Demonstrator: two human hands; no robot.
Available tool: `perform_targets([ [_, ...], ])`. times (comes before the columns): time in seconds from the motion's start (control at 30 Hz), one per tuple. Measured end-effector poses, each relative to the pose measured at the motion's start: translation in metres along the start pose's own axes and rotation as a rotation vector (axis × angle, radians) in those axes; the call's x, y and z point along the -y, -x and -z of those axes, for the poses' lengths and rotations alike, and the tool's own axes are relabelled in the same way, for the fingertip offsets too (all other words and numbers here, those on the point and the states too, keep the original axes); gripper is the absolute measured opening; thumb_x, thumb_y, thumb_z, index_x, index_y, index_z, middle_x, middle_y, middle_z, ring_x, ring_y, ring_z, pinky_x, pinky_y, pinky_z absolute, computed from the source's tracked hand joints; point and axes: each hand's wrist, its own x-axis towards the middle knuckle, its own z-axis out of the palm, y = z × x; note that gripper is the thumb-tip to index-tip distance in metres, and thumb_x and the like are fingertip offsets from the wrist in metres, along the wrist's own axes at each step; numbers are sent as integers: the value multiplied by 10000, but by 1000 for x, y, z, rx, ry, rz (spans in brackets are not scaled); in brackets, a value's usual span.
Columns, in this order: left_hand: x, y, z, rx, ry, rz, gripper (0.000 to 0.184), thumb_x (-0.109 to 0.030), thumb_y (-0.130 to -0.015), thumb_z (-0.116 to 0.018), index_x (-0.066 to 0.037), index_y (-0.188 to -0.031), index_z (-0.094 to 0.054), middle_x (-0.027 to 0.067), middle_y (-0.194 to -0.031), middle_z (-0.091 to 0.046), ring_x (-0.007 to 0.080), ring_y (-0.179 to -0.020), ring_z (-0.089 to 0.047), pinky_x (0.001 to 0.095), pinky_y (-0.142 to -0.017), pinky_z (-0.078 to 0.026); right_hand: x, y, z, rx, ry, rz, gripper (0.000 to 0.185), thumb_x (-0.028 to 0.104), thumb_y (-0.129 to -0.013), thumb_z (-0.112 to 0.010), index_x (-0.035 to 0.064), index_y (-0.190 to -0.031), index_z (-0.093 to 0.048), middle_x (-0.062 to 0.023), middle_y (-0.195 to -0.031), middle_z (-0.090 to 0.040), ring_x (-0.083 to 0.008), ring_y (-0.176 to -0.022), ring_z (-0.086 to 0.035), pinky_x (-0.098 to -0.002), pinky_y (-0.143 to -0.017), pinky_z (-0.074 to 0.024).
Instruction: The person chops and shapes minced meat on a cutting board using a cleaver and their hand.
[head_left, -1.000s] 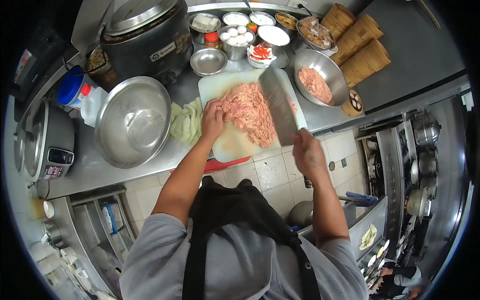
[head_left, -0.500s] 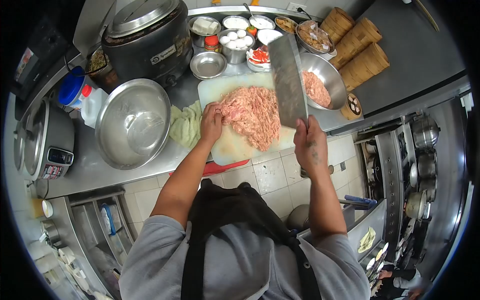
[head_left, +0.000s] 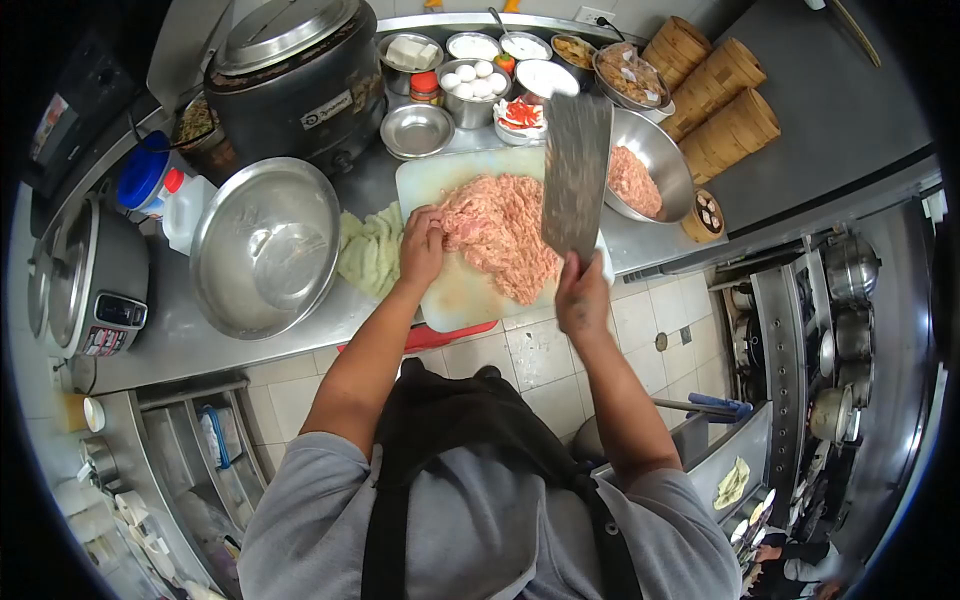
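Observation:
Pink minced meat (head_left: 500, 230) is spread in a mound on a pale cutting board (head_left: 455, 300). My left hand (head_left: 422, 245) rests on the meat's left edge, fingers curled against it; whether they grip any is unclear. In my right hand (head_left: 583, 293) is the handle of a broad cleaver (head_left: 577, 170), its blade raised over the board's right part and pointing away from me. The blade hides some of the board and the rim of a steel bowl (head_left: 683, 165) with more minced meat (head_left: 633, 182).
A large steel basin (head_left: 265, 247) and green towel (head_left: 370, 250) lie left of the board. Behind are a black cooker (head_left: 290, 100), a pot of eggs (head_left: 473, 80) and a small steel dish (head_left: 417, 130). Bamboo steamers (head_left: 730, 130) stand back right. Another person (head_left: 800, 565) is at lower right.
The cleaver first rose off the right side of the board, then moved left with my right hand, closer to the meat. My left hand has stayed almost in place.

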Motion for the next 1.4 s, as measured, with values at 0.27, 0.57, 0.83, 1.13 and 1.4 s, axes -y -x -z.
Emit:
perform_targets([
  [0.27,3,3,-1,3,-72,25,205,-94,-895,-464,-5,-1031,-589,163,-1190,-586,353,-1099,-563,402,-950,-441,33,-29,58,320,211,-34,225,205,-961,-525,-15,-926,-559,-277,-874,-642,-478,-836,-618,-495,-697,-475],
  [0.57,1,5,-3,-13,-78,4,211,-88,-913,-444,5,-1023,-598,181,-1181,-587,347,-1103,-567,389,-962,-437,-31,-31,-22,426,195,58,250,218,-978,-509,-31,-966,-521,-274,-842,-645,-470,-832,-617,-489,-673,-468],
  [0.83,-1,2,-1,-23,-35,-7,195,-102,-913,-460,-4,-1027,-585,174,-1177,-586,361,-1092,-562,405,-953,-437,56,-52,34,144,4,-11,210,216,-966,-497,20,-993,-567,-263,-864,-645,-432,-829,-626,-478,-726,-487],
  [1.13,-2,2,-1,-22,-72,-7,184,-79,-917,-455,0,-1016,-588,177,-1160,-589,354,-1078,-572,397,-939,-448,21,-55,41,440,91,-68,197,184,-964,-500,-2,-975,-561,-298,-885,-644,-481,-858,-622,-512,-726,-481],
  [1.4,0,0,-3,-23,-62,-3,188,-112,-923,-462,-7,-1011,-592,166,-1176,-589,354,-1080,-569,406,-935,-448,-51,-33,-49,320,103,130,221,196,-963,-517,1,-1067,-529,-263,-854,-644,-443,-853,-632,-498,-737,-494],
])
